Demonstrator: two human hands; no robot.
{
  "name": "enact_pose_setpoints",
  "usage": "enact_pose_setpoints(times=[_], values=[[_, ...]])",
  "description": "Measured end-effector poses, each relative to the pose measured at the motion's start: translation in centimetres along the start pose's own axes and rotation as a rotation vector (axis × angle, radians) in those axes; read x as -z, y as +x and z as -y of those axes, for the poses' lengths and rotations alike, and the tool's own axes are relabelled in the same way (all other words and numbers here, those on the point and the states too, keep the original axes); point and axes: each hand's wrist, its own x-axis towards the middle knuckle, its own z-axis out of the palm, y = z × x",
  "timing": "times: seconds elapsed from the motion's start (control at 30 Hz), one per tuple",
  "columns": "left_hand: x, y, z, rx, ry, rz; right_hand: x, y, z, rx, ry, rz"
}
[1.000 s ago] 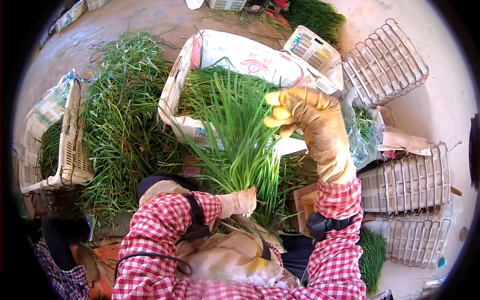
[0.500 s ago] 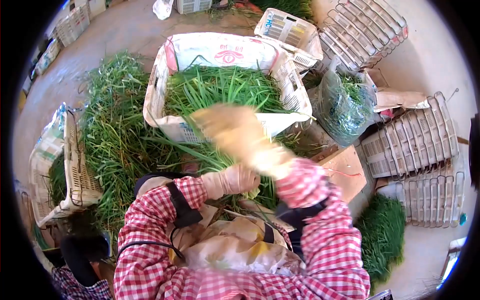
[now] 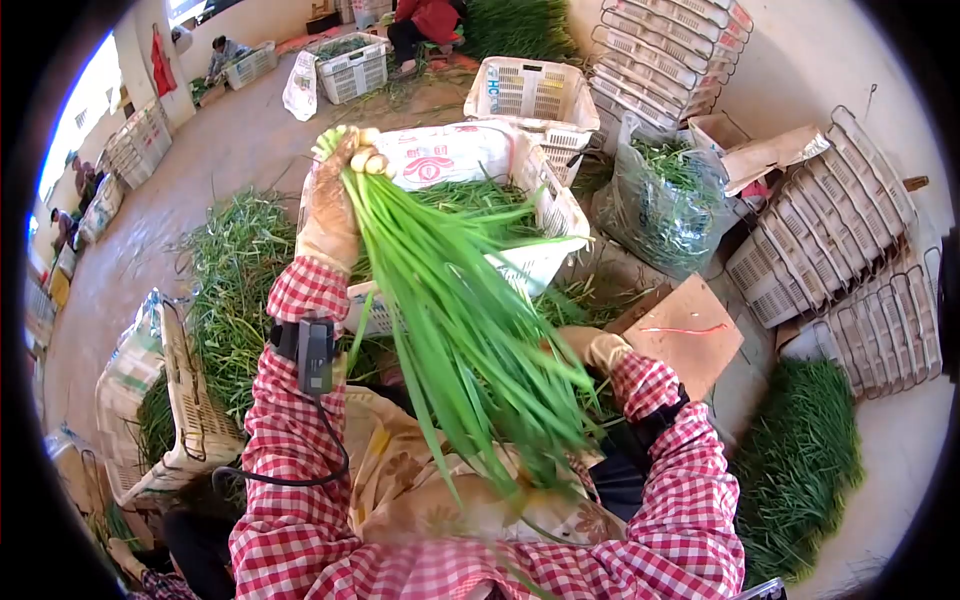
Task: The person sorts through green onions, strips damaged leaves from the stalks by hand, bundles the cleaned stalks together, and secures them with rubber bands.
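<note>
My left hand (image 3: pixel 328 213), in a soiled pale glove, is wrapped round a bunch of green garlic (image 3: pixel 440 290) just below its pale bulb ends. The bulbs point up and away from me. Its long flat leaves fan down to the right across my lap, slightly blurred. My gloved right hand (image 3: pixel 592 347) is low on the right beside the leaves, which cover its fingers. Behind the bunch stands a white crate (image 3: pixel 572 212) with a printed white sack (image 3: pixel 450 155) lining its far side and cut greens (image 3: pixel 480 205) inside.
Loose leaves (image 3: pixel 235 290) are heaped on the left beside another crate (image 3: pixel 190 420). On the right are a filled plastic bag (image 3: pixel 665 215), a tan board (image 3: pixel 690 335), stacked crates (image 3: pixel 820 230) and a pile of greens (image 3: pixel 800 470). Other people (image 3: pixel 425 25) sit farther back.
My left hand has risen from my lap to the crate's left side, holding the bunch up. My right hand has dropped back to the right. The view has tilted up.
</note>
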Motion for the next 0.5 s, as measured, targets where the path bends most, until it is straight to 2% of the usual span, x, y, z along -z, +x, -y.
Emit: enact_pose_setpoints(times=[0.03,0.07,0.1,0.13,0.17,0.2,0.23,0.27,0.3,0.37,0.5], values=[[0.1,-0.1,-0.1,-0.007,0.046,-0.033,-0.4,-0.5,-1.4,-0.228,-0.214,0.176],[-1.2,-0.7,-0.4,0.064,0.156,-0.11,0.3,-2.1,-2.6,-0.382,-0.176,-0.001],[-2.0,-0.4,-0.5,0.07,0.595,-0.213,1.3,-3.9,-3.9,-0.532,-0.136,-0.173],[-3.7,-0.1,0.1,0.003,0.842,-0.199,3.3,-4.8,-5.5,-0.477,-0.178,-0.267],[-5.5,0.2,1.2,-0.059,1.09,-0.18,5.5,-4.6,-6.0,-0.416,-0.176,-0.517],[-6.4,0.0,2.2,-0.029,1.27,-0.098,7.6,-4.5,-6.5,-0.339,-0.185,-0.759],[-8.2,-0.3,4.0,-0.137,1.39,-0.132,10.6,-7.4,-0.1,-0.284,0.254,-1.002],[-8.7,0.2,5.0,-0.129,1.44,-0.118,12.2,-7.2,0.6,0.123,0.33,-1.103],[-9.0,0.9,5.7,-0.123,1.489,-0.102,14.2,-8.1,2.9,0.287,0.432,-0.884],[-9.9,2.3,6.9,-0.202,1.456,-0.126,14.7,-7.8,6.5,0.484,0.522,-0.675],[-14.1,2.8,7.4,-0.216,1.139,-0.197,14.0,-4.4,10.9,0.605,0.54,-0.641]])
